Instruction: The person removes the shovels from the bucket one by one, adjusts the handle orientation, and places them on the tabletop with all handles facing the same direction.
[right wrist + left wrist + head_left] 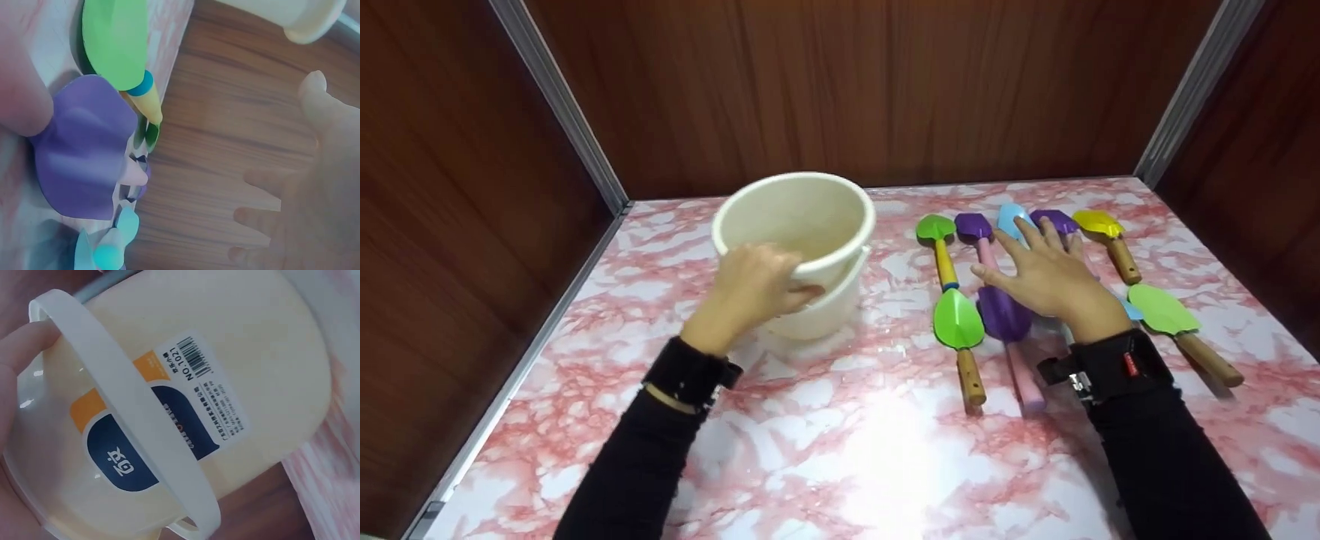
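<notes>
At centre-left in the head view, my left hand point(757, 285) grips the near rim of a cream-white bucket point(795, 214), thumb on the outside. The left wrist view shows the bucket's wall point(281, 349) with its label point(194, 391) and white carrying handle point(132, 408). My right hand point(1050, 277), palm down with fingers spread, holds nothing over a group of garden trowels. Beneath or beside it are a purple trowel with a pink handle point(1003, 315), a light blue trowel point(1011, 220) and another purple one point(1061, 220), partly hidden.
More trowels lie around: a green one with a yellow handle point(936, 228), a green one with a wooden handle point(958, 319), a yellow one point(1099, 223) and a light green one point(1162, 309). Brown wood-look panels point(840, 90) enclose the pink marbled table point(780, 472).
</notes>
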The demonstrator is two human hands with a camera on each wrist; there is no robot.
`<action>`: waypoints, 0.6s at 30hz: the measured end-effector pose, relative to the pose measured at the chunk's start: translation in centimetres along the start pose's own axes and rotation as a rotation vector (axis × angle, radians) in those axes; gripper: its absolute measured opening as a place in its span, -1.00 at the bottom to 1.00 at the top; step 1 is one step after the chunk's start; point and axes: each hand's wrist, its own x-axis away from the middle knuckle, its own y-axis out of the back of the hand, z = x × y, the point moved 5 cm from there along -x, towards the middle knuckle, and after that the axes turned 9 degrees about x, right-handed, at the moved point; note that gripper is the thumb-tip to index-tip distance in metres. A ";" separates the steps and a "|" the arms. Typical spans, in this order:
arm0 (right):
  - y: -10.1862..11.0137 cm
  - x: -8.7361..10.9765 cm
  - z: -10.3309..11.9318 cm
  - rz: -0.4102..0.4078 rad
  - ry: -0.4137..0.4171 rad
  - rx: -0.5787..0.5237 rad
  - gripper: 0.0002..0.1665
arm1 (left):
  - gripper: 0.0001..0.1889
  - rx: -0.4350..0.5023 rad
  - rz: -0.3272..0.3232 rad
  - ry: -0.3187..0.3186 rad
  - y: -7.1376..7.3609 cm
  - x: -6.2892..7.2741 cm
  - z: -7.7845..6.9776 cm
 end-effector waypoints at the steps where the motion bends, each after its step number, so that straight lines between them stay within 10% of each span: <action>1: 0.1 0.1 -0.1 -0.002 0.001 0.002 0.21 | -0.55 0.006 0.009 0.041 0.2 0.0 0.9; 11: 0.6 0.5 -0.9 -0.022 -0.015 -0.022 0.16 | -0.55 -0.080 0.049 0.354 2.9 1.7 10.8; 18: 0.8 0.6 -0.9 -0.006 -0.026 -0.014 0.17 | -0.53 -0.148 -0.010 0.406 4.4 2.9 14.6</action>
